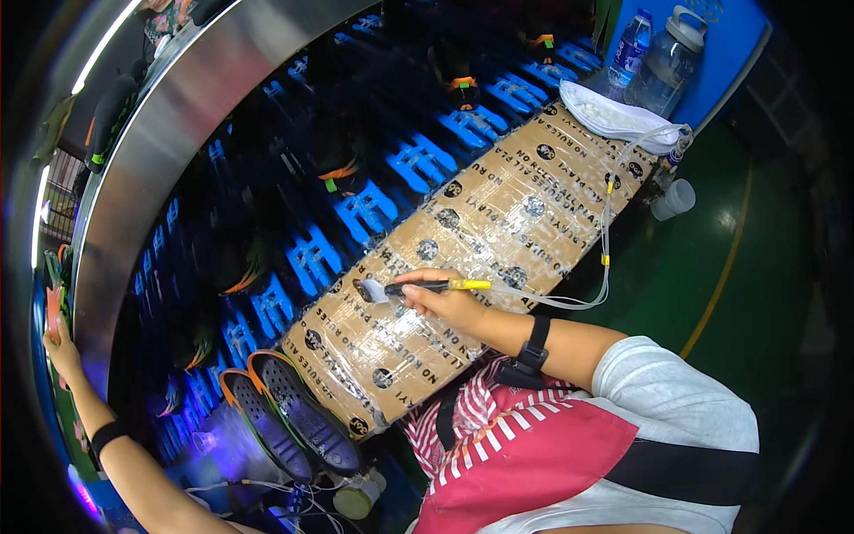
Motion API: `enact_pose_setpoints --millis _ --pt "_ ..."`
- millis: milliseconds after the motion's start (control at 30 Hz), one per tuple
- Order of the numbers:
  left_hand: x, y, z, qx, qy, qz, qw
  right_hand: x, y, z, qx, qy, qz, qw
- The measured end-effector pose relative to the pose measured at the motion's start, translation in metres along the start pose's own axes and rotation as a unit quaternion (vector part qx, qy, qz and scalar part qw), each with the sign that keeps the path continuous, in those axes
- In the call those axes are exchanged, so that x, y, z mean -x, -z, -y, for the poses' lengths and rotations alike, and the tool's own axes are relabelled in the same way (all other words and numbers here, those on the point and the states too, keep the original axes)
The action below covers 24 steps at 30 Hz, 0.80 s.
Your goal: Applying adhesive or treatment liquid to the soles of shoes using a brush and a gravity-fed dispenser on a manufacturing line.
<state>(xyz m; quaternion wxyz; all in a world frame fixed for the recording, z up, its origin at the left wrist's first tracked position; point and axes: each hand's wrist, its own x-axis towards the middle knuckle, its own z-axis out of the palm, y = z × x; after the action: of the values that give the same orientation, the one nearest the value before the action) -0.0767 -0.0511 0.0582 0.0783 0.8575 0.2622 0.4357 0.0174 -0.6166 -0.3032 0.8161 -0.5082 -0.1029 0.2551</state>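
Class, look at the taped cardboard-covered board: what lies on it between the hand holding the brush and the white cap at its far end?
In the head view, only bare taped board separates the right hand and its brush from the white cap; a clear tube runs along the right edge.

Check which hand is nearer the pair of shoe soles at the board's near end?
Right. The right hand, holding a brush, rests on the taped cardboard board just beyond the soles. The left hand is far left at the conveyor's metal rim.

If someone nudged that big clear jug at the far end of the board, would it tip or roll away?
The clear jug stands upright on a broad base, so a light nudge would probably slide it rather than tip it. It looks mostly empty, so likely light for its size. The smaller water bottle beside it seems narrower and probably tips sooner; on its side, either might roll.
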Motion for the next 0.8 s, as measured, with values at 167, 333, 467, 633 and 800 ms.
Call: enact_pose_setpoints --millis 167,333,467,633,800 --pt "0.102 0.054 -0.089 0.178 0.024 0.019 0.984 0.0 0.002 0.001 -0.003 0.013 0.009 1.0" --pt "0.21 0.107 -0.173 0.243 0.039 0.057 0.967 -0.002 0.004 -0.002 -0.022 0.044 0.011 0.999" --pt "0.297 0.14 -0.232 0.219 0.019 0.118 0.968 -0.001 0.004 -0.002 -0.023 0.034 -0.001 0.999" --pt "0.383 0.157 -0.273 0.173 -0.028 0.262 0.949 0.003 0.002 0.003 -0.045 0.026 -0.028 0.998" --pt "0.492 0.079 -0.249 0.371 0.302 0.269 0.836 0.012 0.0 0.017 -0.078 0.046 -0.054 0.994"
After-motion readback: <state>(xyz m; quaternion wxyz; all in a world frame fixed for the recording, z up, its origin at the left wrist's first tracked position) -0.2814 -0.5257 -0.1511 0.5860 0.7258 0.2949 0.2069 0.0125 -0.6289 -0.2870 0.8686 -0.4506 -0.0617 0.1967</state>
